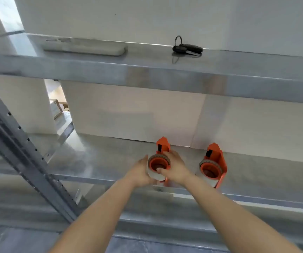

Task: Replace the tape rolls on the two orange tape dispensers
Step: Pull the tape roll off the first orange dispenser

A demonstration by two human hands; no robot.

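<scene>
While both arms reached in over the shelf's (110, 161) front lip, the left hand (141, 172) and right hand (174, 167) closed from either side around the roll (153, 173) on the near dispenser (163, 146). The left palm cupped the roll's left flank; the right hand covered its right side, with the thumb (160, 170) hooked into the orange hub. Both hands were therefore grasping that roll, though the fingers behind it were hidden. The dispenser stood near the shelf's front edge, its orange head rising behind the hands toward the back wall.

To the right of it on the same shelf, close but apart, stood the second dispenser (213, 161), untouched, with a roll of its own (206, 177) seated on its orange hub. White panels (128, 114) closed off the shelf behind both dispensers.

An upper shelf (165, 70) crossed the view above, its steel front beam overhanging the working shelf. On it, above the dispensers, lay a bunch of keys (187, 48) with a ring standing up. Left of the keys lay a long pale flat object (85, 48), too blurred to identify. A perforated grey upright (25, 152) slanted down on the left of the shelf, well clear of the arms. Nothing stood between the hands and the roll.
</scene>
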